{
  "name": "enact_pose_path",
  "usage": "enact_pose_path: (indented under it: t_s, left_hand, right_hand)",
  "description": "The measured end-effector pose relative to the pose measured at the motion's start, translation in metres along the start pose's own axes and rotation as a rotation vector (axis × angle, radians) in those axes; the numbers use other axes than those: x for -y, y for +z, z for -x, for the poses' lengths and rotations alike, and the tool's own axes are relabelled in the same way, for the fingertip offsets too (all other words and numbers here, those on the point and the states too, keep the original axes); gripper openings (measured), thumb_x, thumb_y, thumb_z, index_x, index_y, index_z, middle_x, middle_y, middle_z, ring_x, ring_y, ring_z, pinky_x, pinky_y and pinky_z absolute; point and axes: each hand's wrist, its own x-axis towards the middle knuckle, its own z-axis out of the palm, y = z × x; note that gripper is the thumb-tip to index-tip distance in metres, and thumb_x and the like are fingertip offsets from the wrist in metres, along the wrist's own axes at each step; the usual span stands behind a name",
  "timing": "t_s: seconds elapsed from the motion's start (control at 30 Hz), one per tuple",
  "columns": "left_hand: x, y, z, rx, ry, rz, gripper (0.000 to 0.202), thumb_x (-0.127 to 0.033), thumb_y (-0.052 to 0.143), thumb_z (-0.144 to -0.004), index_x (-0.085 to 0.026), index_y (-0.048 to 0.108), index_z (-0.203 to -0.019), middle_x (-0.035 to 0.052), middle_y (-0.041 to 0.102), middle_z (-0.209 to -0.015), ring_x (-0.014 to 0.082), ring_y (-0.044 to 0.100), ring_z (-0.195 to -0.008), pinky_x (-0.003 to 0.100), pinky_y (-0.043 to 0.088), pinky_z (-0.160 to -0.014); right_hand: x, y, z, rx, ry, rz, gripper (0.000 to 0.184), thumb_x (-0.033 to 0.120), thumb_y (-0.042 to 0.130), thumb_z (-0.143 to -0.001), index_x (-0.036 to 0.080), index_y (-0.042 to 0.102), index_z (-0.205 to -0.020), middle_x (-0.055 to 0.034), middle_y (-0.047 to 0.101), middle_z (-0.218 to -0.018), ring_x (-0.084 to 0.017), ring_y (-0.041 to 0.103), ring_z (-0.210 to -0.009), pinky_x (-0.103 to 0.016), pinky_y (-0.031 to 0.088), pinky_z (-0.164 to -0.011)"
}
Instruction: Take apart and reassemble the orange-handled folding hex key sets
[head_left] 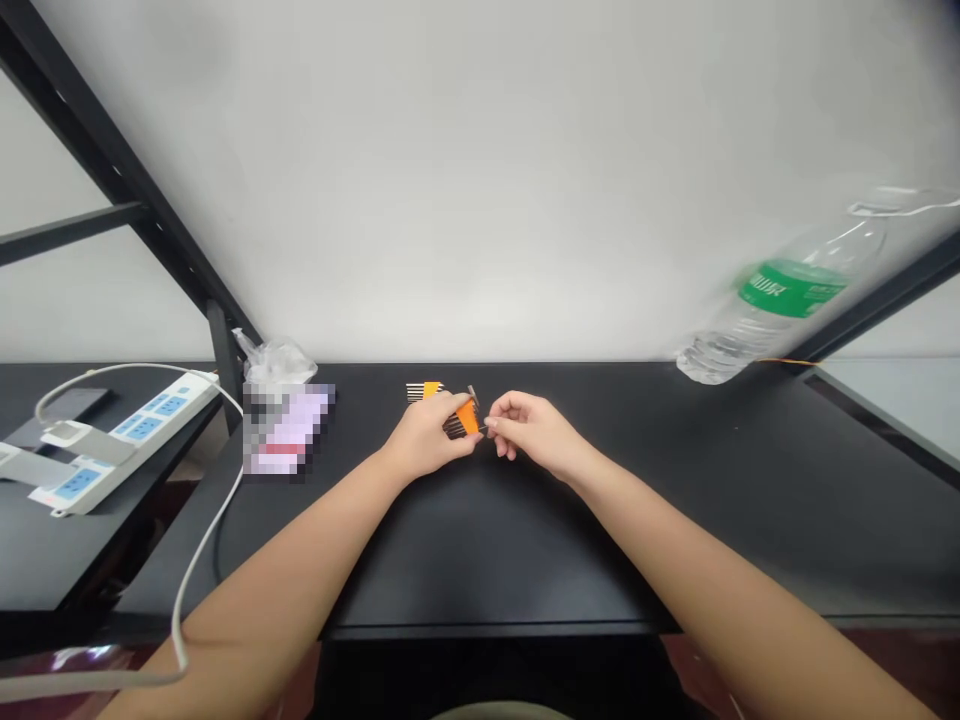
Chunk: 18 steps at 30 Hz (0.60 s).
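Both hands meet near the middle of the black table (525,540), just short of its far edge. Left hand (424,435) is curled around an orange holder of thin metal pins (466,418), gripping it from its nine o'clock side with the fingers closed over the dark pin ends. Right hand (529,425) sits at three o'clock of that holder, thumb and forefinger pressed together at its edge; they seem to pinch a single pin, though it is too small to be sure. A second orange pin set (424,390) lies flat on the table at eleven o'clock of the left hand, just beside it and apart from the fingers.

Farther out at nine o'clock is a blurred pinkish packet (289,430) with a crumpled clear bag (276,358) behind it. A white power strip (120,435) rests on the lower shelf at far left. At two o'clock, a clear plastic bottle (780,300) with a green label leans against the white wall.
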Motion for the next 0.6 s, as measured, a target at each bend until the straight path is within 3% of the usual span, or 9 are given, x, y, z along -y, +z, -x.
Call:
enact_pose_path:
  t_s: [0.13, 0.27, 0.4, 0.6]
  left_hand:
    - [-0.003, -0.004, -0.001, -0.022, -0.068, 0.076, 0.026, -0.031, 0.074, -0.081, -0.021, 0.07, -0.105, 0.0034, 0.071, -0.092, 0.0174, 0.065, -0.081, 0.031, 0.054, -0.076]
    - [-0.006, -0.005, -0.002, -0.053, -0.09, 0.144, 0.023, -0.03, 0.073, -0.081, -0.021, 0.071, -0.102, 0.0026, 0.071, -0.088, 0.0167, 0.064, -0.077, 0.031, 0.054, -0.074]
    - [-0.01, -0.004, -0.001, -0.041, -0.072, 0.161, 0.02, -0.029, 0.074, -0.08, -0.02, 0.071, -0.098, 0.003, 0.071, -0.088, 0.017, 0.063, -0.078, 0.031, 0.053, -0.074]
    - [-0.018, -0.003, 0.0, 0.011, -0.025, 0.2, 0.021, -0.033, 0.073, -0.082, -0.019, 0.066, -0.096, 0.0016, 0.063, -0.083, 0.0141, 0.056, -0.074, 0.028, 0.048, -0.071]
  right_hand:
    - [0.002, -0.008, 0.001, 0.097, 0.025, -0.288, 0.024, 0.036, 0.076, -0.085, 0.016, 0.072, -0.097, -0.0104, 0.076, -0.096, -0.018, 0.072, -0.074, -0.032, 0.059, -0.067]
    - [-0.004, -0.016, -0.004, 0.194, 0.04, -0.409, 0.031, 0.035, 0.083, -0.081, 0.016, 0.075, -0.104, -0.011, 0.077, -0.103, -0.019, 0.074, -0.081, -0.034, 0.06, -0.078]
    - [-0.012, -0.011, -0.008, 0.185, 0.045, -0.398, 0.028, 0.034, 0.087, -0.078, 0.017, 0.075, -0.096, -0.0066, 0.076, -0.089, -0.015, 0.069, -0.07, -0.03, 0.057, -0.069]
    - [-0.012, 0.004, -0.008, 0.117, -0.08, -0.239, 0.027, 0.039, 0.084, -0.08, 0.018, 0.067, -0.085, 0.0001, 0.067, -0.071, -0.009, 0.052, -0.054, -0.024, 0.041, -0.053]
